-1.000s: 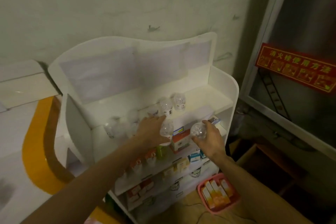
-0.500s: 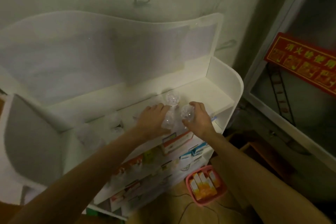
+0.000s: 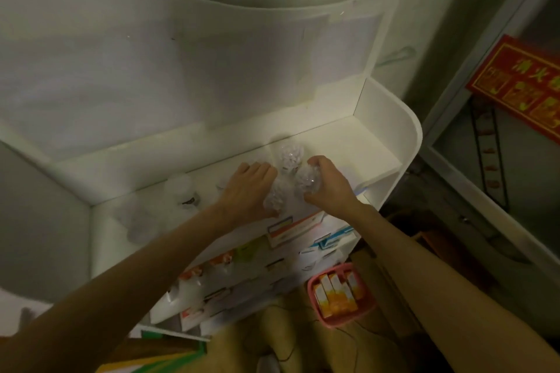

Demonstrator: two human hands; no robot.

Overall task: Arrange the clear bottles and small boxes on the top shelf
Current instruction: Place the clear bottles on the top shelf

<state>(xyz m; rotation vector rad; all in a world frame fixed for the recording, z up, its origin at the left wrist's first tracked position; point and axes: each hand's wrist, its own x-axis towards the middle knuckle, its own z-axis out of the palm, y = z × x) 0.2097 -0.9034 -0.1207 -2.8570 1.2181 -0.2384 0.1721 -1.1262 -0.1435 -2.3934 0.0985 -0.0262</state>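
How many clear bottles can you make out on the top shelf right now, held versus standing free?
Held in the left hand: 1 clear bottle
Held in the right hand: 1 clear bottle
Standing free behind the hands: 1 clear bottle
Blurred at the shelf's left: at least 1 bottle, more unclear
Total sure: 4

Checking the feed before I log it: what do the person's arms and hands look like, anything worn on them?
Both forearms are bare as far as the head view shows: no sleeves, gloves, watch or bands. The left hand and right hand show no rings or markings that I can make out, though the light is dim and detail soft.
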